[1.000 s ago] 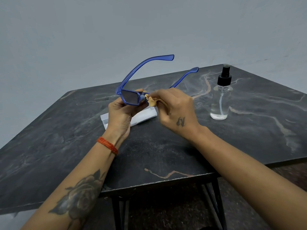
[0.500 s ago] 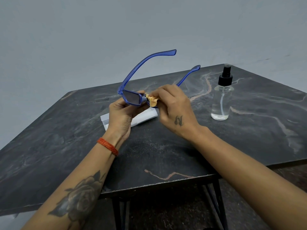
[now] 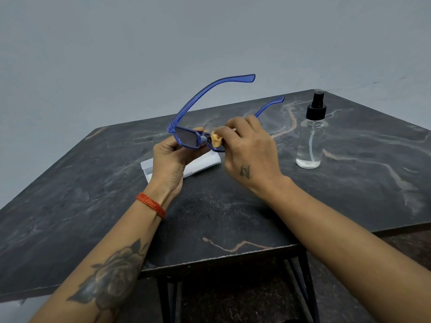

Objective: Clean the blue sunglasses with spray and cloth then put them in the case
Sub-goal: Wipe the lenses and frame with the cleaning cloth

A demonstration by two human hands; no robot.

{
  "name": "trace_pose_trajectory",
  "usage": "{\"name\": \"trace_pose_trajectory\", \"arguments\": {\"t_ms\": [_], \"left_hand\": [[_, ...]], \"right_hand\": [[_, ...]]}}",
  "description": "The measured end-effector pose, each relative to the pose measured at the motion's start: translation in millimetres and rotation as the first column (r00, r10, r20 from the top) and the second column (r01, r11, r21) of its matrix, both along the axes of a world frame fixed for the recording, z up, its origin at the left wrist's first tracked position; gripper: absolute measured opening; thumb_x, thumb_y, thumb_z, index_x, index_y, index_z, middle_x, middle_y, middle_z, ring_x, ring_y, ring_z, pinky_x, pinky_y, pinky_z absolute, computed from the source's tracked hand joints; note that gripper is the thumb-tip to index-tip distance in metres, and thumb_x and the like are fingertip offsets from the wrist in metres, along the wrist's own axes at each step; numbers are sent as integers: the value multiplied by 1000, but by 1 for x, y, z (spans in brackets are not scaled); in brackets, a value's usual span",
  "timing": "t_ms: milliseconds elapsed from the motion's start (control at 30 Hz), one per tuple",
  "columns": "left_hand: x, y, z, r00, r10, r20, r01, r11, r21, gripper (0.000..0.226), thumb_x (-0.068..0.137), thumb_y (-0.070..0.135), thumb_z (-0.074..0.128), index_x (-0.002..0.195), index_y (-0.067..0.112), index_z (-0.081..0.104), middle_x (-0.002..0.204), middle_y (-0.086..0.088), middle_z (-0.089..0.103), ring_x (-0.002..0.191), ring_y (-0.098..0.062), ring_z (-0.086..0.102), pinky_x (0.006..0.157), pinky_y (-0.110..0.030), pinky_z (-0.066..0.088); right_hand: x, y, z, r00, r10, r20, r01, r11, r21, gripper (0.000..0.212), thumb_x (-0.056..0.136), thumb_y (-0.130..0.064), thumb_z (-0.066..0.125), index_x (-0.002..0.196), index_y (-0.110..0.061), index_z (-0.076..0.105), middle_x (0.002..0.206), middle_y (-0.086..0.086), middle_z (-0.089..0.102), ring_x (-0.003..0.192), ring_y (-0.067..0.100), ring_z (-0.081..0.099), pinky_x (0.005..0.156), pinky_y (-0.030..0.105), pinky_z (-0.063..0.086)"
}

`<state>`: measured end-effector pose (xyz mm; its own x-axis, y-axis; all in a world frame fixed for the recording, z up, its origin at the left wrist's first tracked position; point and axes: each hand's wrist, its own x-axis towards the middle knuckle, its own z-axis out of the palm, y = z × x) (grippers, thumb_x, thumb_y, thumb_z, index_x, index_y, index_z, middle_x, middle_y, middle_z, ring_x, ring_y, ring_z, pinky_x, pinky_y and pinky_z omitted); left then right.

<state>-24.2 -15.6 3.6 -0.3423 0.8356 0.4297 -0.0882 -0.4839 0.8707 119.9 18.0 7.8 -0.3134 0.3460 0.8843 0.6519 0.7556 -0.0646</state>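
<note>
Sunglasses point(image 3: 186, 138) being steadied by the left hand point(image 3: 172, 159), fingers gripping the frame.
Right hand point(image 3: 249, 150) is pinching a cloth point(image 3: 216, 141) against the lens for wiping.

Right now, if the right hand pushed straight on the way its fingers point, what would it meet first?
The right hand points left, its fingers pinching the cloth against the blue sunglasses. It would press into that lens first, then probably the left hand just beyond.

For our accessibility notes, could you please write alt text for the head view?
A left hand holds blue sunglasses while the right hand rubs a lens with a tan cloth, above a white case beside a spray bottle.
</note>
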Motion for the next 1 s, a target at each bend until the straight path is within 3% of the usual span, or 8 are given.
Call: {"name": "trace_pose_trajectory", "arguments": {"t_ms": [200,400,567,800,1000], "left_hand": [[0,0,0,1000,-4,19,4,1000,4,14,65,6,69,73,15,76,78,-2,75,78,-17,71,69,-24,56],[1,1,2,999,-9,40,9,1000,-3,14,65,5,69,72,14,76,77,-2,75,76,-17,71,68,-24,56],[1,0,0,1000,-5,7,5,1000,-22,20,65,6,69,86,6,72,82,-4,75,80,-22,71,70,-26,56],[1,0,-1,1000,4,11,-3,1000,-19,15,64,8,71,78,12,75,81,-3,75,80,-20,71,70,-25,56],[1,-1,1,999,-2,35,2,1000,-8,14,65,6,68,70,16,76,76,0,75,76,-15,71,68,-23,56]], "right_hand": [[1,-5,1,997,18,-81,-24,997,-68,12,64,-2,62,74,-4,68,71,9,63,61,26,56,50,22,29],[0,-6,3,972,168,-162,-189,974,-124,13,73,-2,66,84,-7,70,76,7,66,68,24,59,55,25,40],[1,-4,2,981,133,-139,-145,986,-85,11,78,-3,66,88,-9,67,73,4,67,65,22,54,51,25,33],[1,-2,-1,991,46,-127,-56,995,-78,7,71,0,65,76,-5,67,65,7,64,57,26,56,48,24,34],[1,-2,0,943,209,-259,-246,962,-116,8,72,-1,70,77,-7,69,65,4,68,56,19,59,51,26,45]]}}
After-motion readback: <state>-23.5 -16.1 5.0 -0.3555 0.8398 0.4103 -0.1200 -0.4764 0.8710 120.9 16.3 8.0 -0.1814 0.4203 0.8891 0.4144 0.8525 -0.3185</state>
